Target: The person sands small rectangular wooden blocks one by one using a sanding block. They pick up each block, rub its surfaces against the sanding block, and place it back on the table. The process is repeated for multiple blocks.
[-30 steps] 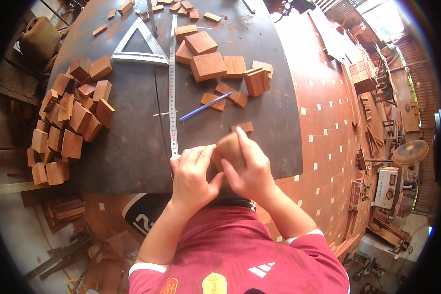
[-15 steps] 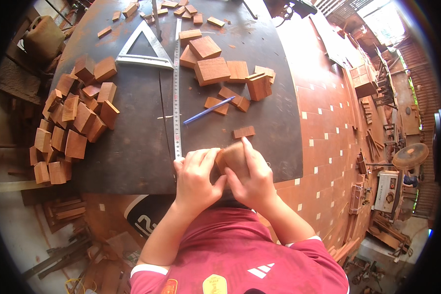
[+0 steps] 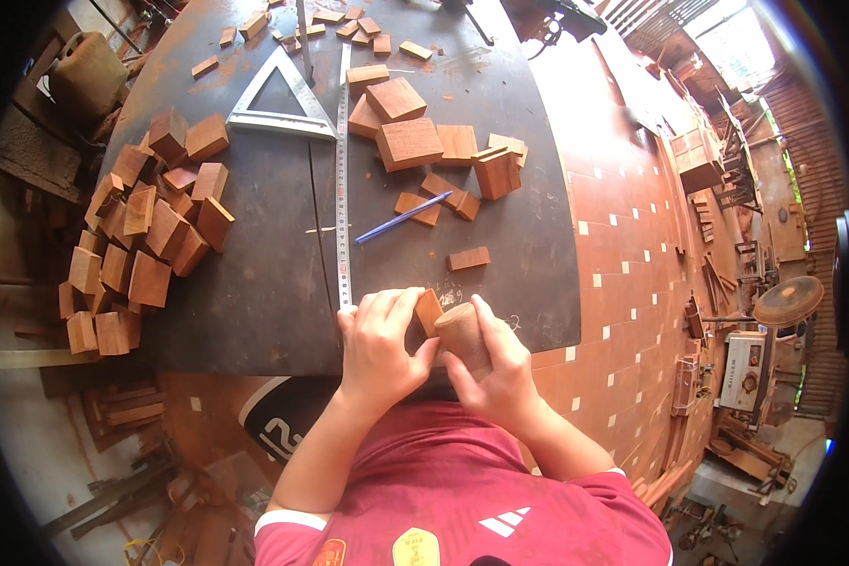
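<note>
At the near edge of the dark table, my left hand (image 3: 382, 341) is closed on a flat wooden piece (image 3: 430, 311); only its narrow orange-brown face shows past my fingers. Close beside it, my right hand (image 3: 498, 357) grips a brown wooden block (image 3: 463, 335) between thumb and fingers. That block is tilted, and its upper end looks rounded. A small wooden block (image 3: 469, 258) lies just beyond my hands. Farther off, a blue pen (image 3: 401, 219) rests across the table, its upper end by two small blocks (image 3: 417, 208).
A tape measure blade (image 3: 342, 189) runs away from me along the dark table (image 3: 264, 236). Left of it lies a metal triangle square (image 3: 283, 123). Wooden blocks (image 3: 148, 280) are heaped at the left; larger blocks (image 3: 409, 143) lie at right. Tiled floor (image 3: 623, 283) borders the table.
The block in my right hand has tilted and come apart from the piece in my left. My right hand has moved slightly right and nearer, uncovering the small block.
</note>
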A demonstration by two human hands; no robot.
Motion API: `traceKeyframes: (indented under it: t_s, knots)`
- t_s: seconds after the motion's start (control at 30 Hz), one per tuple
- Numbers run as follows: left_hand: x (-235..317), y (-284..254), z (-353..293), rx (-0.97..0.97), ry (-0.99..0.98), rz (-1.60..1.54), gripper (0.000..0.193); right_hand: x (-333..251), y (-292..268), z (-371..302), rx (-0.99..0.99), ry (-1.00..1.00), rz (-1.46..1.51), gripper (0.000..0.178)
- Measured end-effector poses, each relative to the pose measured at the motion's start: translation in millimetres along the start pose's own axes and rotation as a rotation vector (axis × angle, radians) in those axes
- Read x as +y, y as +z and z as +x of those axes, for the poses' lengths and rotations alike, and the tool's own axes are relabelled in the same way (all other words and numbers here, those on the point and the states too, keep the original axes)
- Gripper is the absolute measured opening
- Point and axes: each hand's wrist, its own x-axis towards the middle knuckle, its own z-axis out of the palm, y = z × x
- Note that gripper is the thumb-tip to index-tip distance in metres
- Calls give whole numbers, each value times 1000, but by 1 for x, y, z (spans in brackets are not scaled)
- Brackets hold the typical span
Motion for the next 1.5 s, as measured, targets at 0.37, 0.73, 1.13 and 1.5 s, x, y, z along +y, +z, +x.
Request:
traceKeyframes:
  t_s: [0.37,0.73,1.13,1.5]
  knots:
    - [3,2,1,20,-24,18,65,4,-4,4,14,46,-116,74]
    - [2,1,0,-3,-26,14,67,-2,5,10,30,-39,-78,78]
    - [3,2,1,-8,-30,-1,67,10,7,13,54,28,-71,77]
    - [4,2,1,5,-13,8,68,19,6,22,24,48,-47,75]
